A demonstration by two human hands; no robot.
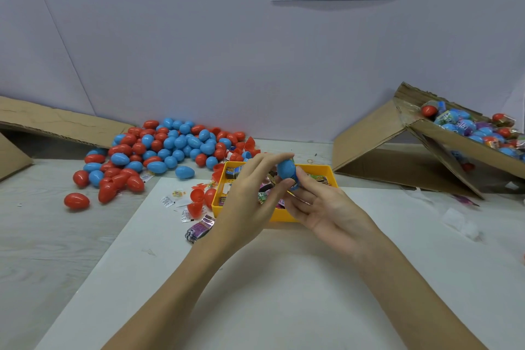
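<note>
Fingers [270,158] of both hands clamped on the small blue plastic egg [285,169]: left hand [250,196] pinches its top and side, right hand [326,207] grips it low down. The egg's held just above the yellow plastic tray [329,173] of wrapped packets. Beyond, a heap of red and blue plastic eggs [167,148] sprawls across the bench [42,236].

egg pile [170,150] left, cardboard box [412,148] right, white sheet [284,278] open
</note>
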